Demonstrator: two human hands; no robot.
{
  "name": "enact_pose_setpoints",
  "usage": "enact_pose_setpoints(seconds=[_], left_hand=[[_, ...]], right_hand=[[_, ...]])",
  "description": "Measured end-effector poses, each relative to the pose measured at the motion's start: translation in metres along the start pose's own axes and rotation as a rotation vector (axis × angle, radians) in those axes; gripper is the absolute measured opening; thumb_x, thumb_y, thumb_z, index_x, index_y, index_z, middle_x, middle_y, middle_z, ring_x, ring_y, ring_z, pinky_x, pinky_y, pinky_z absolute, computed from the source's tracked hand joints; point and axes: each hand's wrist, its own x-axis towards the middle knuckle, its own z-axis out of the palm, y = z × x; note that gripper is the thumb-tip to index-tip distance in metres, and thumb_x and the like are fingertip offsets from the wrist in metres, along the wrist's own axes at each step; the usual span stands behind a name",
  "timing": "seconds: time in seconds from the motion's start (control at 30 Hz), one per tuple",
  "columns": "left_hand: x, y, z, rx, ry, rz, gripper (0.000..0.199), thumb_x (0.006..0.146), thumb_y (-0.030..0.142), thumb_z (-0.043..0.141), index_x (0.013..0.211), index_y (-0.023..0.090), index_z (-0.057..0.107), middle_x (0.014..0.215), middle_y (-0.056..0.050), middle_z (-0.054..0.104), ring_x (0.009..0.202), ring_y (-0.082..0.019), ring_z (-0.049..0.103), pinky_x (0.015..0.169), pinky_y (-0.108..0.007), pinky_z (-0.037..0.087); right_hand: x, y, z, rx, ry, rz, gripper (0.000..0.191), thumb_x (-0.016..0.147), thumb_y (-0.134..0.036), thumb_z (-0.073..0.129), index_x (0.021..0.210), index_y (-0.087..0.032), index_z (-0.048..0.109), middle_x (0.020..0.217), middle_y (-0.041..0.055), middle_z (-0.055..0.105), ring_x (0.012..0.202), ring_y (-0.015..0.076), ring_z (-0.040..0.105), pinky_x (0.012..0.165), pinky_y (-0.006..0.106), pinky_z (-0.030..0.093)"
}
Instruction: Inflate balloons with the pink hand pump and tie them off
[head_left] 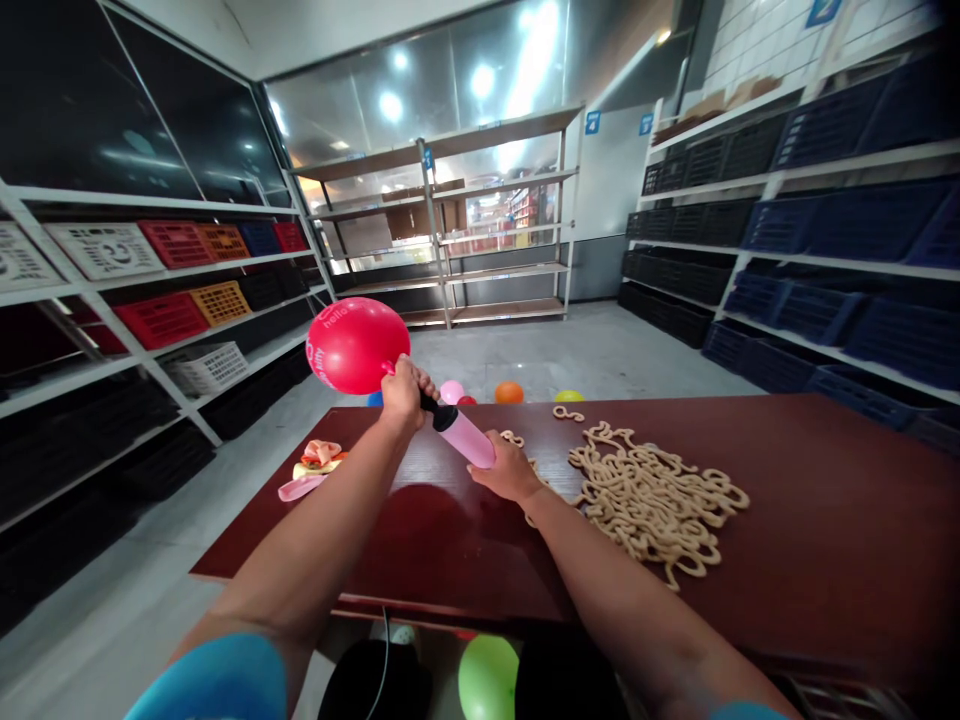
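Note:
An inflated red balloon (358, 346) with white lettering sits on the nozzle end of a pink and black hand pump (466, 436). My left hand (406, 393) is closed round the balloon's neck and the black end of the pump. Lower and to the right, my right hand (510, 468) grips the pink barrel's near end. The pump slants above the dark red table (450, 560). Uninflated balloons (321, 458) in pink, yellow and orange lie in a small pile at the table's left. Right of my right hand spreads a heap of beige curly pieces (652, 495).
Beyond the table's far edge, pink, orange (509, 392) and yellow-green balloons show on the floor. A green balloon (488, 677) is below the near edge, by my legs. Racks with crates (217, 368) stand left and right; a metal shelf (502, 312) stands at the back.

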Motion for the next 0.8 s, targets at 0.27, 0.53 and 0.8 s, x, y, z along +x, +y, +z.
enact_pose_setpoints(seconds=[0.27, 0.53, 0.8], left_hand=[[0.026, 0.094, -0.007, -0.007, -0.012, 0.054, 0.035, 0.083, 0.041, 0.048, 0.060, 0.020, 0.032, 0.044, 0.006, 0.032, 0.032, -0.007, 0.031, 0.034, -0.020, 0.031], [0.031, 0.063, -0.014, -0.028, 0.012, 0.050, 0.046, 0.081, 0.055, 0.046, 0.058, 0.020, 0.026, 0.042, 0.007, 0.027, 0.032, -0.007, 0.030, 0.034, -0.020, 0.029], [0.012, -0.021, -0.003, -0.009, 0.026, -0.033, 0.043, 0.081, 0.052, 0.046, 0.056, 0.020, 0.030, 0.042, 0.006, 0.030, 0.032, -0.008, 0.032, 0.033, -0.021, 0.028]], right_hand=[[0.000, -0.002, -0.001, 0.017, -0.006, -0.036, 0.034, 0.064, -0.031, 0.064, 0.094, -0.021, 0.052, 0.084, 0.0026, 0.061, 0.076, 0.0176, 0.056, 0.064, 0.027, 0.037], [-0.001, 0.006, 0.006, -0.025, -0.010, 0.033, 0.029, 0.064, -0.031, 0.064, 0.087, -0.021, 0.051, 0.078, 0.0018, 0.060, 0.071, 0.0170, 0.055, 0.059, 0.026, 0.034], [0.001, 0.007, 0.005, -0.066, 0.002, 0.059, 0.031, 0.064, -0.032, 0.067, 0.088, -0.020, 0.051, 0.082, 0.0035, 0.061, 0.074, 0.0177, 0.056, 0.061, 0.026, 0.034]])
